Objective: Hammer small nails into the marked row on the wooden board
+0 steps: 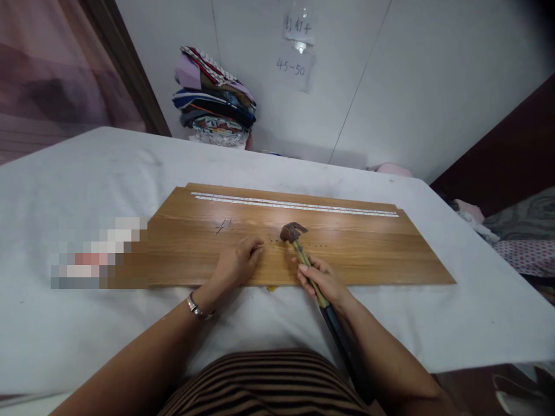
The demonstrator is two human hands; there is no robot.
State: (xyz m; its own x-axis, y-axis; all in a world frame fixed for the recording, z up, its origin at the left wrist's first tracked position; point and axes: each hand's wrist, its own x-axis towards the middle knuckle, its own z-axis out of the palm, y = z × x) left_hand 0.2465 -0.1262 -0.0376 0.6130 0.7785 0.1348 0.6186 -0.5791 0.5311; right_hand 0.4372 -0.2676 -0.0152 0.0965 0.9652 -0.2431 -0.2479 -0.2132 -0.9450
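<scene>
A long wooden board [368, 254] lies on a table covered with white cloth [78, 190]. My right hand [323, 281] is closed around the handle of a claw hammer [293, 232], whose rusty head rests on the board beside a row of small nail heads [303, 245]. My left hand [238, 263] rests on the board with its fingers pinched together at the left end of that row; what they pinch is too small to make out. Several loose nails [224, 226] lie on the board further left. A white strip [295, 204] runs along the board's far edge.
A pile of folded fabrics [214, 98] stands against the white wall behind the table, under two paper notes [296, 52]. More cloth lies on the right past the table's edge [520, 248]. A blurred patch covers part of the table at the left.
</scene>
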